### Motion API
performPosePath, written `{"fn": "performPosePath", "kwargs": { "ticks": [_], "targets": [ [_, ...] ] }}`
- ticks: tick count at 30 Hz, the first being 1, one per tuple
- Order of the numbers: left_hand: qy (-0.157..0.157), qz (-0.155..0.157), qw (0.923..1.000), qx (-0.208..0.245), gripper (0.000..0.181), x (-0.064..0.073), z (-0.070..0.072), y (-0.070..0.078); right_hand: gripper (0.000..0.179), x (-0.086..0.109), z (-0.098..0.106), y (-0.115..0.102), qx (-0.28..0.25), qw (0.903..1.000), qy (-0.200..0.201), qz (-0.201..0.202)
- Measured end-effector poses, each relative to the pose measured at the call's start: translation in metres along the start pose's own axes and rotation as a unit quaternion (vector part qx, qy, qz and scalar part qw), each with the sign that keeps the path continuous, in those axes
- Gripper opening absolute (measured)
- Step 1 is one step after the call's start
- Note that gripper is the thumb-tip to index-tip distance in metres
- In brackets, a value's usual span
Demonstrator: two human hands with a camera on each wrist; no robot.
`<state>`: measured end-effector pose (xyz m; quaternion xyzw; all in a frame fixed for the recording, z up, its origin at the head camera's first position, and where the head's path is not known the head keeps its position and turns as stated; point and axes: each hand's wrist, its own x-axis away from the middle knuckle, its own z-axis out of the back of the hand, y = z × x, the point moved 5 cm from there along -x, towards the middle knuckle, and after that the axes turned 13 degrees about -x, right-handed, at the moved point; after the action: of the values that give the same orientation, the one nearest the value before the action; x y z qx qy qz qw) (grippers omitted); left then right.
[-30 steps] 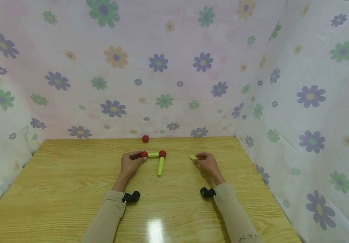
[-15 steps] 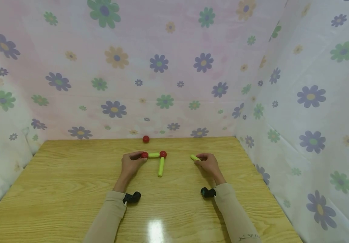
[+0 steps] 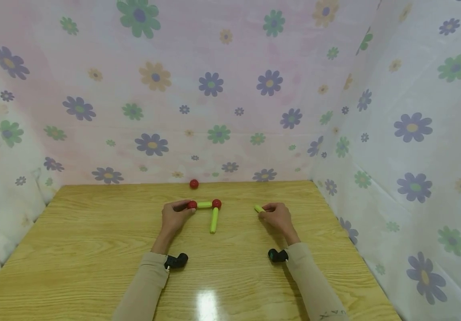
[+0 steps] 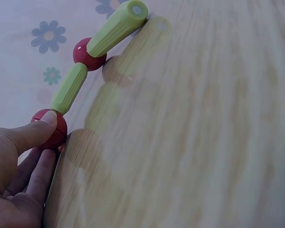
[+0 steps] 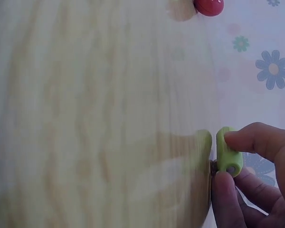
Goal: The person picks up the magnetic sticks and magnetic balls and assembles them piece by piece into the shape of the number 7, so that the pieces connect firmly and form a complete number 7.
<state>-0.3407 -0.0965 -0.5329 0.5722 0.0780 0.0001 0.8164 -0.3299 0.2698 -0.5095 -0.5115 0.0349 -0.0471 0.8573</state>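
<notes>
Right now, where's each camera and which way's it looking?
Head: worn there, facing forward-down at wood-grain table; left hand, right hand, beige sleeves show.
Left wrist: worn there, facing its hand pinching a shiny red ball.
Right wrist: worn there, facing its hand pinching a lime-green stick.
Head and left wrist share that ball.

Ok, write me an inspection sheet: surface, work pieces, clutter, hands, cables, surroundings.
Surface: glossy wood-grain tabletop, glare near front.
Work pieces: short lime rod joins left ball and right ball, both red; long lime rod meets right ball; rear red ball apart.
Clutter: nothing seen.
Hands: left hand pinches left ball; right hand pinches separate lime rod.
Cables: white bit at left wrist camera, too small to identify.
Surroundings: floral cloth behind and at both sides.
</notes>
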Motion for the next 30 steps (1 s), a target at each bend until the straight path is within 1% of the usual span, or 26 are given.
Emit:
{"fn": "performPosePath", "kwargs": {
  "ticks": [4, 7, 11, 13, 15, 18, 21, 23, 26, 30],
  "targets": [
    [0.000, 0.003, 1.0000, -0.003, 0.038, 0.000, 0.000, 0.001, 0.029, 0.001, 0.002, -0.004, 0.007, 0.9999, -0.006, -0.007],
    [0.001, 0.009, 1.0000, -0.001, 0.037, 0.000, 0.001, 0.001, 0.030, 0.005, 0.000, -0.010, 0.002, 0.9996, -0.026, -0.005],
    [0.003, 0.000, 1.0000, -0.004, 0.038, -0.001, 0.001, 0.002, 0.031, 0.010, -0.009, -0.017, -0.003, 0.9984, -0.056, 0.004],
    [0.005, -0.003, 1.0000, -0.006, 0.038, -0.002, 0.001, 0.003, 0.032, 0.012, -0.015, -0.020, -0.015, 0.9975, -0.069, 0.003],
    [0.007, -0.002, 1.0000, -0.004, 0.038, -0.002, 0.002, 0.002, 0.032, 0.015, -0.022, -0.020, -0.049, 0.9950, -0.087, -0.008],
    [0.009, 0.004, 0.9999, -0.004, 0.036, -0.001, 0.001, 0.001, 0.033, 0.021, -0.033, -0.021, -0.103, 0.9874, -0.116, -0.031],
    [0.010, 0.006, 0.9999, -0.004, 0.036, 0.001, 0.000, -0.002, 0.035, 0.029, -0.045, -0.022, -0.138, 0.9767, -0.157, -0.049],
    [0.012, 0.007, 0.9999, -0.007, 0.036, 0.001, 0.000, -0.003, 0.036, 0.037, -0.054, -0.024, -0.148, 0.9692, -0.189, -0.055],
    [0.013, 0.007, 0.9999, -0.008, 0.036, 0.001, -0.001, -0.003, 0.034, 0.048, -0.069, -0.026, -0.166, 0.9553, -0.235, -0.068],
    [0.012, 0.007, 0.9998, -0.013, 0.037, 0.002, 0.000, -0.003, 0.021, 0.062, -0.090, -0.029, -0.180, 0.9400, -0.278, -0.081]
  ]
}}
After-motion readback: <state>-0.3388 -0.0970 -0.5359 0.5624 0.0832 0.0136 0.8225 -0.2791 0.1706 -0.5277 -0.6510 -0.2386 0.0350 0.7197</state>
